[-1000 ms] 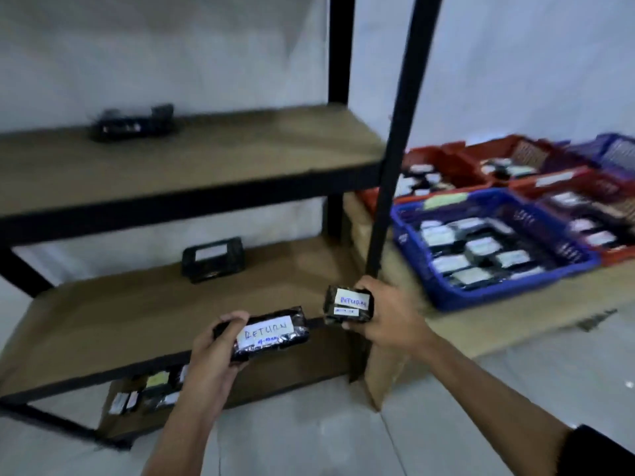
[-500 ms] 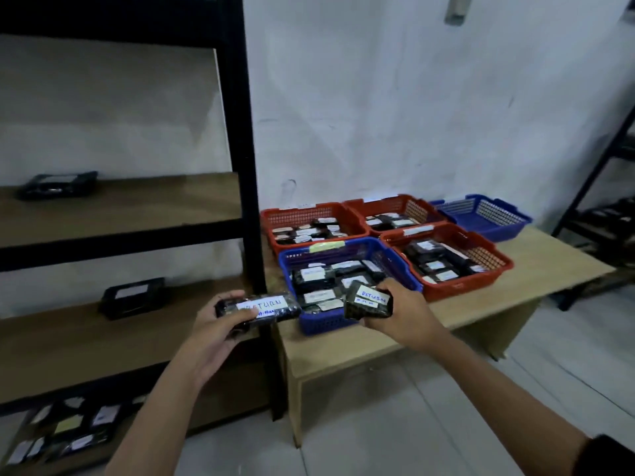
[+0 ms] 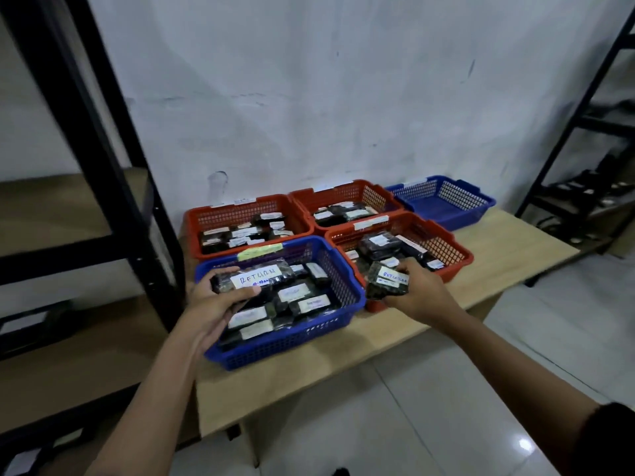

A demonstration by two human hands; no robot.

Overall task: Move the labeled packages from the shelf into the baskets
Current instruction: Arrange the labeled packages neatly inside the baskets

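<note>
Head view: black shelf post (image 3: 113, 166) stands left of the left hand (image 3: 213, 304), whose fingers grip a long labeled package (image 3: 254, 280) over the blue basket (image 3: 295, 341). Right hand (image 3: 417, 292) clutches a small package (image 3: 386, 281) above the red basket (image 3: 453, 255).

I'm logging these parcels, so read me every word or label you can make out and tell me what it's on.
"RETURN": white label on the long package that the left hand holds over the near blue basket.
"RETURN", less sharp: label on the small package in the right hand.
Smaller blue writing under both: unreadable.
Labels on the basket rims and the packages inside: too blurred.
</note>
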